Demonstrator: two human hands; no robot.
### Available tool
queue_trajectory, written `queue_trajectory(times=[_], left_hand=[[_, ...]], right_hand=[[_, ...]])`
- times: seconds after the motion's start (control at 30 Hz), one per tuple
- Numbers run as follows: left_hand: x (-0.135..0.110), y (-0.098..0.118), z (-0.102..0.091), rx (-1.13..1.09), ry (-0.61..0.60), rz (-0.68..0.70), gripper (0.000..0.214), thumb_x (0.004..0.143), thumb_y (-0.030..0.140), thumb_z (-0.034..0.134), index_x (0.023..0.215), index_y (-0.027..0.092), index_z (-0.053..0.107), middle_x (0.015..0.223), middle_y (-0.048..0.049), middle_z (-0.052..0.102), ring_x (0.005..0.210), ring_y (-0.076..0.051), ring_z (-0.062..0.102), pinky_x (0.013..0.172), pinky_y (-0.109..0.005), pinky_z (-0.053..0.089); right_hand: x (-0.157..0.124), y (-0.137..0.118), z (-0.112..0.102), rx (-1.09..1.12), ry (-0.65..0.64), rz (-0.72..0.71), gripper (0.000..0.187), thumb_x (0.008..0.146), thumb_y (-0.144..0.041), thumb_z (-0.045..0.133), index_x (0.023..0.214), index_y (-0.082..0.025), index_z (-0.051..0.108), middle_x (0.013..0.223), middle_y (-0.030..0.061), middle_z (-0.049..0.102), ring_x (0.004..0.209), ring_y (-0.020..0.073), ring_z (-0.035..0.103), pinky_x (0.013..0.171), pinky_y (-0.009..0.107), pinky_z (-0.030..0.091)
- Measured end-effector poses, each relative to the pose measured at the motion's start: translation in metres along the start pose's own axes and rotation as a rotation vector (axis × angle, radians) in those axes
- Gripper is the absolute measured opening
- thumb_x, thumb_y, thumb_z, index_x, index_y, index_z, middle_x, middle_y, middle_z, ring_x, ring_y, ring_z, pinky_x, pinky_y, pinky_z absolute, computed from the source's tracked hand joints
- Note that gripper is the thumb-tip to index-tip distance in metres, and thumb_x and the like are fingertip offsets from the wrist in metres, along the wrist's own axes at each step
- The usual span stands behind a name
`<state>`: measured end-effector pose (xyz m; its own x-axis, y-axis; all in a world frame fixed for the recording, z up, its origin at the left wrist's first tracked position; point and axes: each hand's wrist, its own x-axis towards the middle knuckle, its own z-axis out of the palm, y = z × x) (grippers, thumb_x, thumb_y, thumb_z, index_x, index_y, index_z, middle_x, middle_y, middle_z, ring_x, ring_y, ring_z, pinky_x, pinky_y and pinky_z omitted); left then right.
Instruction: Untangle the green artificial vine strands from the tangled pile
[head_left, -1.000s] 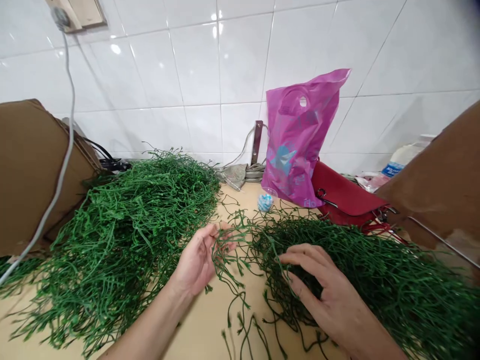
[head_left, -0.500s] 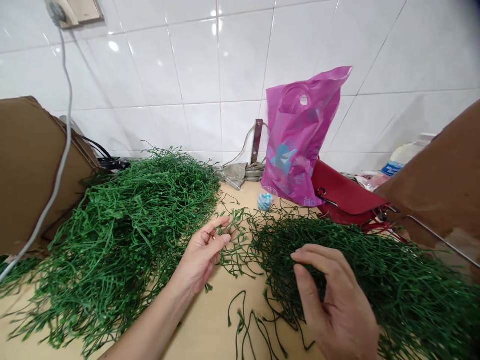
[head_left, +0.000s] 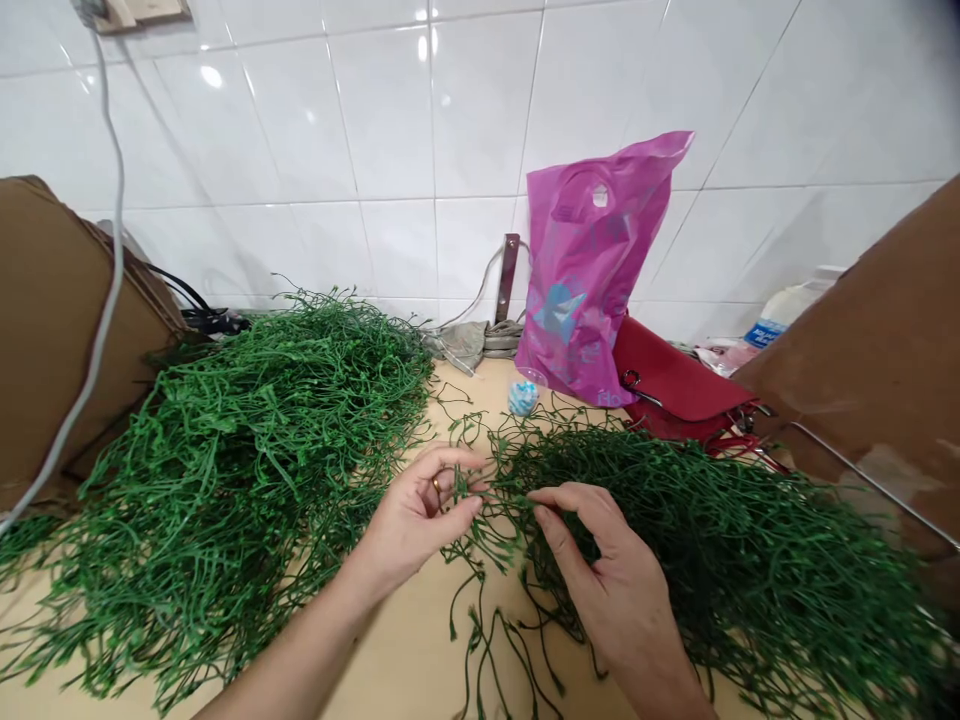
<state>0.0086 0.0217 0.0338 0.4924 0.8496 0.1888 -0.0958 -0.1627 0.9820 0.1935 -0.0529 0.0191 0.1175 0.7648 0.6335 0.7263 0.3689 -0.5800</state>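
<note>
My left hand [head_left: 420, 515], a ring on one finger, is curled around a few thin green plastic stems [head_left: 461, 490] with small budded tips. To its right, my right hand [head_left: 611, 575] has thumb and forefinger pinched near a green stem tip; what sits between them is too small to make out. A large heap of bright green stems [head_left: 262, 420] lies to the left. Beneath and beyond my right hand spreads a darker green pile [head_left: 735, 530]. Several loose stems [head_left: 502, 640] lie on the tabletop [head_left: 405, 640] between the piles.
A small clear cup with blue and white bits [head_left: 523, 397] stands near a purple plastic bag [head_left: 592, 270]. Behind the right pile is a red bag [head_left: 682, 385]. Brown cardboard boxes [head_left: 67, 330] flank both sides. A white cable [head_left: 105, 280] hangs at left before the tiled wall.
My right hand has moved left, close to my left hand. The left hand has shifted slightly right and turned, showing its ring. The whole view has shifted a little.
</note>
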Motion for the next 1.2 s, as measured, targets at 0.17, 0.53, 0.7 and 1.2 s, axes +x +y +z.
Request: queue_trajectory(times=[0.17,0.53,0.7,1.2], left_hand=[[0.0,-0.005,-0.005,0.314,0.356,0.224,0.041,0.08,0.023,0.075,0.118,0.024,0.061,0.125,-0.0072,0.049,0.117,-0.021,0.053,0.1,-0.035,0.046],[-0.007,0.012,0.011,0.165,-0.035,-0.09,0.044,0.099,0.05,0.045,0.087,0.016,0.07,0.079,-0.0046,0.07,0.077,-0.017,0.064,0.075,-0.028,0.048],[-0.001,0.005,0.005,0.046,0.009,-0.144,0.04,0.091,0.051,0.059,0.074,0.016,0.063,0.073,-0.0028,0.066,0.074,-0.016,0.061,0.075,-0.027,0.047],[-0.007,0.006,0.008,0.292,-0.082,-0.015,0.009,0.087,0.024,0.064,0.083,0.017,0.069,0.069,0.0,0.07,0.064,-0.013,0.064,0.065,-0.022,0.048]], right_hand=[[0.0,-0.007,-0.003,0.062,0.067,0.039,0.01,0.096,-0.019,0.056,0.095,-0.025,0.063,0.088,-0.0003,0.066,0.084,0.015,0.061,0.076,0.024,0.051],[-0.004,-0.02,0.005,0.059,0.079,-0.205,0.017,0.091,-0.006,0.057,0.097,-0.021,0.062,0.085,0.0021,0.065,0.082,0.0157,0.061,0.076,0.028,0.05],[-0.009,-0.026,0.018,0.014,-0.018,-0.352,0.015,0.091,-0.008,0.058,0.1,-0.019,0.063,0.082,0.003,0.068,0.08,0.0181,0.06,0.076,0.033,0.048],[-0.001,-0.02,0.002,-0.139,0.099,-0.229,0.021,0.093,-0.014,0.06,0.113,-0.018,0.062,0.102,0.0072,0.062,0.099,0.0225,0.051,0.09,0.038,0.044]])
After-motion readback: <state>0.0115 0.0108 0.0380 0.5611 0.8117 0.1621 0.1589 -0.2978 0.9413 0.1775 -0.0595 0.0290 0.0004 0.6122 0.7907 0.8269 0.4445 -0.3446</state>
